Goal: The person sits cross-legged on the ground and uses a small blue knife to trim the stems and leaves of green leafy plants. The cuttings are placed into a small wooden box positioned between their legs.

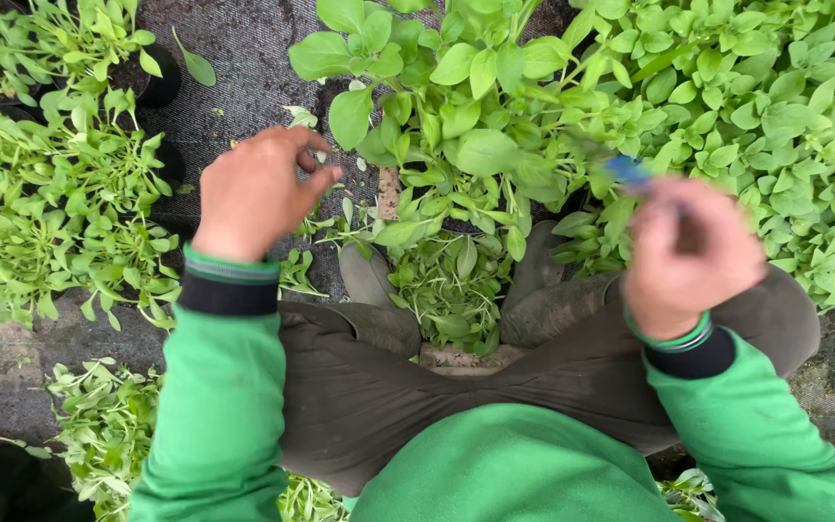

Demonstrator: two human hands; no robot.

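Where the leafy plant (466, 155) fills the upper middle of the frame, we see our right hand (688, 256) blurred, fingers closed around a small blue tool (627, 171) at right. Our left hand (255, 191) hovers left of centre, fingers curled together on nothing we can make out, over cut sprigs (451, 290) lying between our boots (369, 275).

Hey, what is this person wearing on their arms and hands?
Both arms are in bright green long sleeves with dark ribbed cuffs edged by green and grey stripes. The left hand and right hand are bare: no gloves, rings or watch visible. The right hand is motion-blurred.
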